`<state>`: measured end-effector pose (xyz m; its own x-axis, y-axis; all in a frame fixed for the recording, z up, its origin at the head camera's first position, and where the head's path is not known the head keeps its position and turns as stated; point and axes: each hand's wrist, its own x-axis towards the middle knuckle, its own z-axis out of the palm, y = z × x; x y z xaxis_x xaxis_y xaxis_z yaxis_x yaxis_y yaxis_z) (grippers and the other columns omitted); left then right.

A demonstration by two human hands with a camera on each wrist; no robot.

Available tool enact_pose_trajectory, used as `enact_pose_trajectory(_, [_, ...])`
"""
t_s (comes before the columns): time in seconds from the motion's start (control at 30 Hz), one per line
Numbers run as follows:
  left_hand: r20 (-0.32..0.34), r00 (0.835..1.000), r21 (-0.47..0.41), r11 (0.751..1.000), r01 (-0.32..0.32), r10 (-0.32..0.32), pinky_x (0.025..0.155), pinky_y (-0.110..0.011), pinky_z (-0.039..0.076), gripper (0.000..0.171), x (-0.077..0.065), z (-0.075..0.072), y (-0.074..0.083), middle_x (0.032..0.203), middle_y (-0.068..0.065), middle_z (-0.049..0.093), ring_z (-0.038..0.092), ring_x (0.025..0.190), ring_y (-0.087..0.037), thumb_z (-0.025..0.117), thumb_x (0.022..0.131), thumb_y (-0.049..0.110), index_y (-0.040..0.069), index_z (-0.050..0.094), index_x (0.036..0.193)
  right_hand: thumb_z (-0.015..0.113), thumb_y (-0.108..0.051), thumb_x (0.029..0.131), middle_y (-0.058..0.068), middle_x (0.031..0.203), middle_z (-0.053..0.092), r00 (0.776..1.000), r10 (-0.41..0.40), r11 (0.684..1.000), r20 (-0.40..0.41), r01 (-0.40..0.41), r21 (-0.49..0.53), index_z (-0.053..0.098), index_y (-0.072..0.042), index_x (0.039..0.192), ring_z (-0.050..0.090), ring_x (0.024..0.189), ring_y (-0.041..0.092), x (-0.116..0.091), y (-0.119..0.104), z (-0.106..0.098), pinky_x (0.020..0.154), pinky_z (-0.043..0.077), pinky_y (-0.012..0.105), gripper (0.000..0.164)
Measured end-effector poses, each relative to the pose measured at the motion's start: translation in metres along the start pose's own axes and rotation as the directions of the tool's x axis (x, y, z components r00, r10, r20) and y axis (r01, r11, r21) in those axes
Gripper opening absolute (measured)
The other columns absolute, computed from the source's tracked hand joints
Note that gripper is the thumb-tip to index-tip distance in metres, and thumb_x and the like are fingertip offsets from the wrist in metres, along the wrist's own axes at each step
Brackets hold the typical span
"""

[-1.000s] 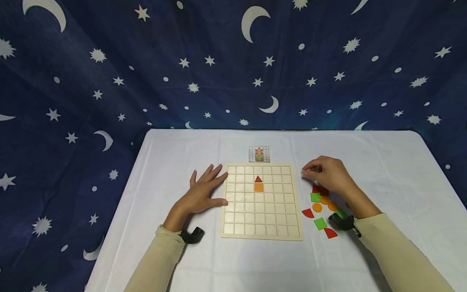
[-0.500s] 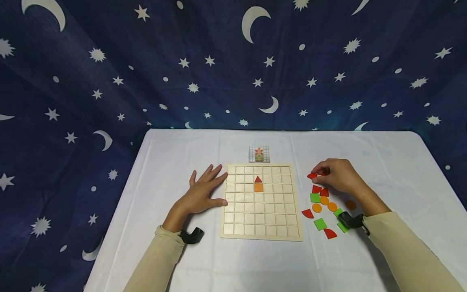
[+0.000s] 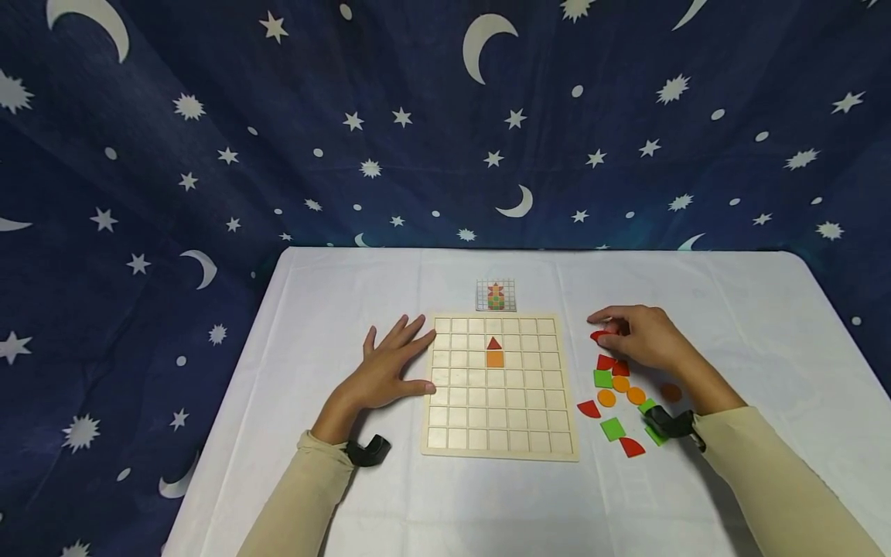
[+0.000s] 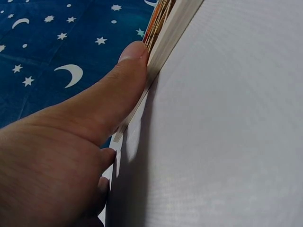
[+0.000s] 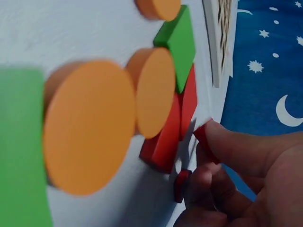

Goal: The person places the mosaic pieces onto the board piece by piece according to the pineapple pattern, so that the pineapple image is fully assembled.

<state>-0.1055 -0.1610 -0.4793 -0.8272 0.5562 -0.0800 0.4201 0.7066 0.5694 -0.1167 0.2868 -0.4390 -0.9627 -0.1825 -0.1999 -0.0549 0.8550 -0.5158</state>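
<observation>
Red piece [image 3: 598, 336]: at 2 o'clock from the grid board [image 3: 515, 398], pinched between thumb and a finger of the right hand [image 3: 643, 336]. Compared with half a second ago, index finger reaches straighter past it; probably a grip adjustment, board gaining nothing meanwhile. Right wrist view shows a second red piece [image 5: 182, 186] by the fingers, largely hidden from head view. Left hand [image 3: 384, 375]: spread, touching board's 9 o'clock edge. Pattern card [image 3: 496, 295]: 12 o'clock.
</observation>
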Motion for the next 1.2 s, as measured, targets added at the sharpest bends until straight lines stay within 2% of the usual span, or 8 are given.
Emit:
enact_pose_trajectory(0.1, [0.003,1.000,0.007,1.000,0.004,-0.004,0.117,-0.074,-0.008,0.093,0.000,0.000,0.000,0.172,-0.005,0.018,0.005,0.161,-0.033,0.079,0.085,0.053,0.022,0.035,0.160,0.072,-0.016,0.094,0.006,0.091,0.068,0.999,0.030,0.999,0.018,-0.030,0.023,0.076,-0.013,0.117,0.056,0.081,0.023,0.000,-0.001,0.001,0.071,0.046,0.032,0.023])
enact_pose_trajectory(0.3, [0.002,1.000,0.011,1.000,0.003,-0.003,0.117,-0.073,-0.008,0.093,-0.001,-0.001,-0.002,0.172,-0.005,0.018,0.005,0.161,-0.033,0.079,0.085,0.052,0.022,0.034,0.161,0.070,-0.017,0.096,0.005,0.087,0.062,0.999,0.048,0.992,0.005,-0.048,0.113,0.069,-0.014,0.104,0.055,0.079,0.023,0.000,-0.006,0.001,0.069,0.047,0.032,0.009])
enact_pose_trajectory(0.6, [0.002,1.000,-0.002,1.000,0.007,-0.007,0.117,-0.072,-0.009,0.093,-0.001,-0.002,-0.001,0.172,-0.005,0.018,0.005,0.161,-0.033,0.079,0.085,0.052,0.022,0.035,0.161,0.075,-0.024,0.092,0.007,0.085,0.061,0.994,0.089,0.947,0.067,-0.106,0.302,0.067,-0.010,0.100,0.054,0.074,0.021,0.000,-0.024,0.008,0.059,0.045,0.029,0.018])
enact_pose_trajectory(0.67, [0.001,1.000,-0.005,1.000,0.006,-0.006,0.117,-0.072,-0.009,0.093,-0.002,-0.002,-0.001,0.172,-0.005,0.018,0.005,0.161,-0.033,0.079,0.085,0.052,0.022,0.035,0.161,0.076,-0.024,0.092,0.009,0.086,0.064,0.990,0.094,0.923,0.101,-0.125,0.364,0.068,-0.009,0.101,0.055,0.072,0.022,0.001,-0.029,0.011,0.057,0.046,0.029,0.019])
enact_pose_trajectory(0.83, [-0.002,1.000,-0.003,1.000,0.002,-0.002,0.117,-0.072,-0.009,0.094,-0.002,-0.001,-0.002,0.172,-0.005,0.018,0.005,0.161,-0.033,0.080,0.084,0.052,0.022,0.035,0.161,0.077,-0.021,0.092,0.010,0.089,0.074,0.981,0.086,0.852,0.173,-0.163,0.497,0.070,-0.004,0.108,0.067,0.074,0.022,0.001,-0.044,0.023,0.065,0.056,0.030,0.025])
enact_pose_trajectory(0.97, [-0.001,1.000,0.002,1.000,-0.007,0.007,0.117,-0.073,-0.009,0.094,-0.001,0.000,-0.002,0.172,-0.004,0.017,0.005,0.161,-0.033,0.079,0.084,0.052,0.023,0.034,0.161,0.079,-0.019,0.090,0.009,0.088,0.075,0.980,0.079,0.845,0.184,-0.164,0.509,0.074,-0.005,0.105,0.069,0.079,0.022,0.002,-0.053,0.034,0.071,0.058,0.029,0.022])
enact_pose_trajectory(1.1, [-0.001,1.000,0.009,1.000,-0.013,0.013,0.117,-0.073,-0.008,0.093,0.000,0.000,-0.001,0.172,-0.004,0.018,0.005,0.161,-0.033,0.078,0.085,0.053,0.023,0.034,0.161,0.081,-0.020,0.088,0.007,0.086,0.074,0.983,0.069,0.865,0.172,-0.145,0.481,0.077,-0.010,0.099,0.067,0.083,0.022,0.003,-0.060,0.044,0.075,0.055,0.029,0.015])
enact_pose_trajectory(1.2, [0.000,1.000,0.011,1.000,-0.015,0.015,0.117,-0.073,-0.008,0.093,0.000,-0.001,-0.001,0.172,-0.005,0.018,0.005,0.161,-0.033,0.078,0.085,0.053,0.023,0.034,0.161,0.080,-0.020,0.088,0.005,0.085,0.073,0.987,0.058,0.882,0.151,-0.122,0.455,0.077,-0.013,0.098,0.066,0.081,0.020,0.005,-0.065,0.051,0.074,0.053,0.029,0.013])
